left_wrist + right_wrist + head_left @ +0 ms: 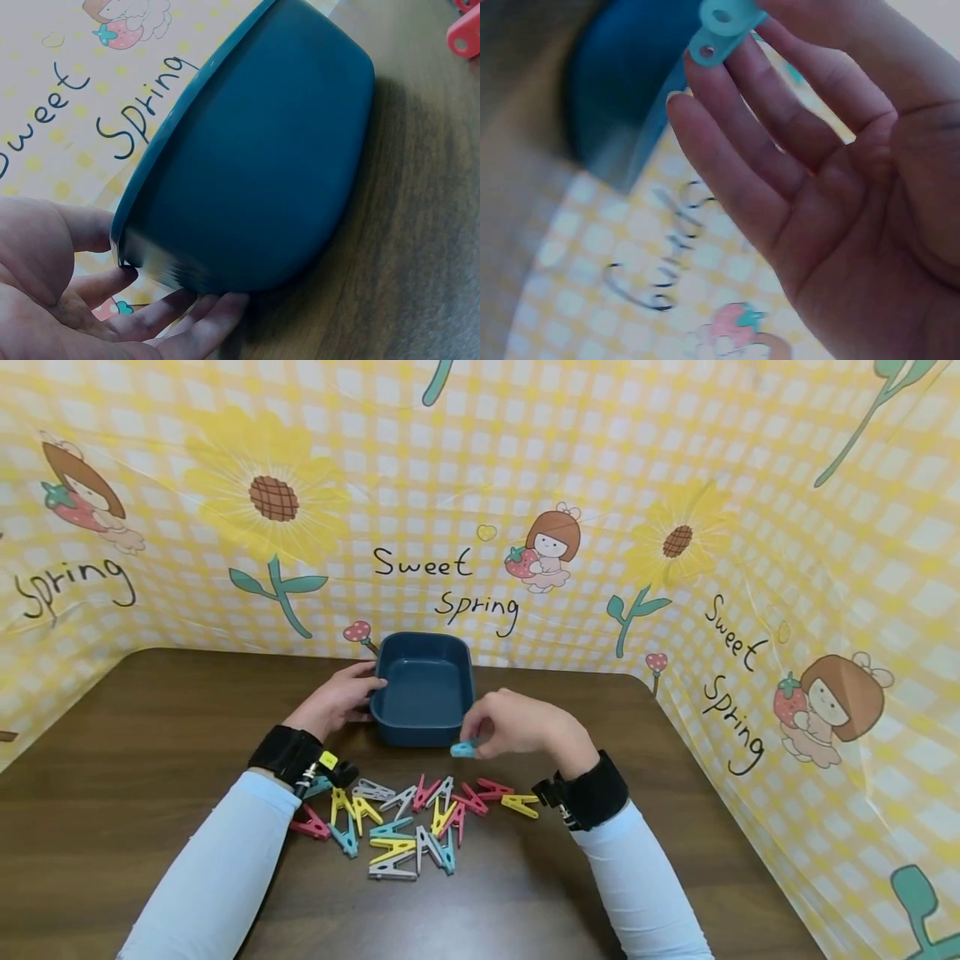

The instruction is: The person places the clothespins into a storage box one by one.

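A dark blue rectangular tub [423, 689] stands at the back of the brown table, and nothing shows inside it. My left hand [339, 697] holds its left rim, thumb over the edge and fingers under the tub's [255, 165] wall. My right hand [510, 727] hovers just in front of the tub's right corner and pinches a light blue clothes peg [463, 748] at its fingertips; the light blue clothes peg [721, 26] shows between thumb and fingers in the right wrist view. Several coloured pegs [408, 822] lie in a loose pile nearer me.
A yellow checked "Sweet Spring" backdrop [480, 510] walls the table at the back and both sides. Bare brown tabletop [135, 777] stretches left and right of the peg pile. A red peg [463, 34] lies beside the tub.
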The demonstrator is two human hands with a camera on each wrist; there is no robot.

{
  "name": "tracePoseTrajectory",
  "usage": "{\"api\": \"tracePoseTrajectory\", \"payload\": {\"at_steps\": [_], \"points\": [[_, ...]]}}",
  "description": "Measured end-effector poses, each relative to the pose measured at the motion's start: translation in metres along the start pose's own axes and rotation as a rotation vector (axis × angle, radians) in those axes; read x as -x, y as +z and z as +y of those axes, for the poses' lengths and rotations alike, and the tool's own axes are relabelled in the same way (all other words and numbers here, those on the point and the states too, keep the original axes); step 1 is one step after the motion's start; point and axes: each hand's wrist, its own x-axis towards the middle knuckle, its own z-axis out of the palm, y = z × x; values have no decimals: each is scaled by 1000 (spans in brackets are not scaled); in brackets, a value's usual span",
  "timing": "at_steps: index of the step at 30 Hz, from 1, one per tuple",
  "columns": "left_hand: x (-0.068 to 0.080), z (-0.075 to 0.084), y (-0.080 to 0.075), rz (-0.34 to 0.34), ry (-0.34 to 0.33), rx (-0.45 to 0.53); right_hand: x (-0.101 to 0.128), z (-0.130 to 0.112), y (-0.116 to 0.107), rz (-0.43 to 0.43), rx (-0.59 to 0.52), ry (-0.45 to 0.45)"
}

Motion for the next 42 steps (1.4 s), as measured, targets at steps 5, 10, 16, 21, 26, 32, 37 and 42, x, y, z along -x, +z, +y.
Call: {"api": "tracePoseTrajectory", "payload": {"at_steps": [5,10,16,21,26,32,37,42], "points": [[-2,-1,3,-7,-6,-11,-20,-9,-24,85,51,46],[-2,-3,0,-2,-9,-13,-69,0,-44,84,140,149],[2,-6,-7,12,-2,-16,-130,13,-49,50,224,237],[5,-7,-8,11,-8,-6,-159,19,-41,37,302,248],[3,-6,-5,13,-4,-10,-168,16,-32,-2,341,238],[-1,-4,-4,11,8,-19,-165,17,-23,-43,328,248],[-2,-3,-3,13,2,-18,-170,19,-16,-48,376,245],[-2,-2,-2,15,-4,-13,-168,18,-14,-25,419,224]]}}
